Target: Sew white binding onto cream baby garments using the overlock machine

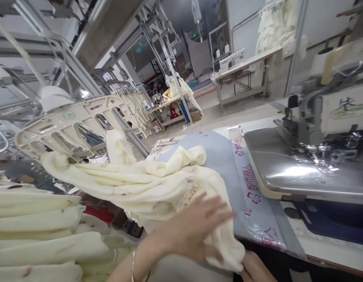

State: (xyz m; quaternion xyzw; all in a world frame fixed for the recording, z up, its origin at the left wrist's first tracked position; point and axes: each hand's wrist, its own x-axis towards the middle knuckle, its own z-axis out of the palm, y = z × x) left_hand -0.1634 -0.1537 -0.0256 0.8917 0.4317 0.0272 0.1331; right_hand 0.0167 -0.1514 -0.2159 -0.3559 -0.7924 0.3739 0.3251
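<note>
Left hand: fingers spread flat on a bunched cream fleece garment, gripping nothing | Right hand: at the garment's lower corner, fingers hidden under cloth, grip cannot be told | Garment: lies on the grey plastic-covered counter, left of a steel-plated sewing machine

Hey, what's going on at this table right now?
A person at a sewing station is handling a cream fleece cloth. The left hand lies flat and open on it. The right hand touches its lower edge, its grip hidden. The cloth drapes from a plastic hanger rack onto a grey sheet on the table. A sewing machine stands to the right, and stacked cream cloths lie to the left.
</note>
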